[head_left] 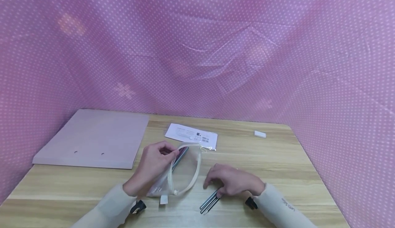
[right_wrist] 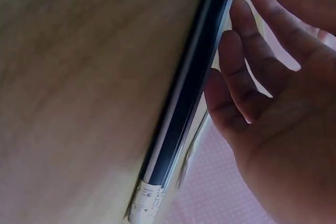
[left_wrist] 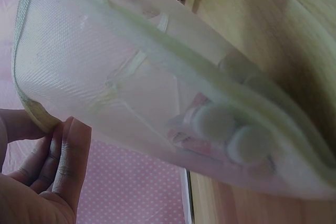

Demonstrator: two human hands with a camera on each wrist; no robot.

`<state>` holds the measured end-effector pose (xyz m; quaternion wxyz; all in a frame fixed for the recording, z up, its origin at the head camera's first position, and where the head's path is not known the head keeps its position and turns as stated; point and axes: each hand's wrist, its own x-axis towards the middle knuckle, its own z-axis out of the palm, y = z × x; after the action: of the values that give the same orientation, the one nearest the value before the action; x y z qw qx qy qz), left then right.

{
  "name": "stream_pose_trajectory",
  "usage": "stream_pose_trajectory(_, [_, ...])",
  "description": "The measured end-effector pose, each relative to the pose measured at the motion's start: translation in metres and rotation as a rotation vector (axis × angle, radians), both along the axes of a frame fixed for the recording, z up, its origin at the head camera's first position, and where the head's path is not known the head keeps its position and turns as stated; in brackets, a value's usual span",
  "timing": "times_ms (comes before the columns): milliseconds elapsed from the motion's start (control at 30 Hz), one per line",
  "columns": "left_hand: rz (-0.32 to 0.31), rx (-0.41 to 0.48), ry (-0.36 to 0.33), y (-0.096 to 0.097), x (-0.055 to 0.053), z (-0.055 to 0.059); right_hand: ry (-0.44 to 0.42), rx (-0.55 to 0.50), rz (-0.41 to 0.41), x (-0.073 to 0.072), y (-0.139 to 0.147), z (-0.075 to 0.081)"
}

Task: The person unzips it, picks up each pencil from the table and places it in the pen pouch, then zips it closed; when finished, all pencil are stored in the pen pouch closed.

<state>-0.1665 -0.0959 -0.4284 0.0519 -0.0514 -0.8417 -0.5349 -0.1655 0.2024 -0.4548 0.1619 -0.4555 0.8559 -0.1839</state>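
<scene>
My left hand (head_left: pixel 155 161) pinches the rim of a whitish translucent mesh zip pouch (head_left: pixel 185 176), its mouth held wide. Dark pencils (head_left: pixel 180 157) stick up inside the pouch by the left fingertips. Through the mesh in the left wrist view show pale round ends (left_wrist: pixel 215 123) and a pinkish patch. To the right, several dark pencils (head_left: pixel 210 202) lie side by side on the table. My right hand (head_left: pixel 232 180) hovers low over them, thumb overlapping their upper ends. In the right wrist view its loosely bent fingers (right_wrist: pixel 231 100) come alongside the pencils (right_wrist: pixel 181 108).
A white printed packet (head_left: pixel 191 135) lies behind the pouch. A small white block (head_left: pixel 260 134) sits at the back right of the wooden table (head_left: pixel 262 156). At the left lies a large pale board (head_left: pixel 102 135) with two holes. Pink dotted cloth (head_left: pixel 197 49) surrounds the table.
</scene>
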Motion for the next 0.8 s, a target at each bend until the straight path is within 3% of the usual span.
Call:
stream_pose_trajectory(167, [0.006,0.007,-0.029,0.0003,0.0008,0.0007,0.017,0.066,0.031,0.0008,-0.0019,0.0009])
stream_pose_trajectory(467, [0.01,0.004,-0.054,0.0002,0.0013,0.0017,0.049,0.054,0.104,-0.0006,-0.0041,0.0041])
stream_pose_trajectory(800, [-0.002,0.007,-0.039,0.0003,0.0011,0.0016,-0.002,0.062,0.077,-0.0017,-0.0015,0.0023])
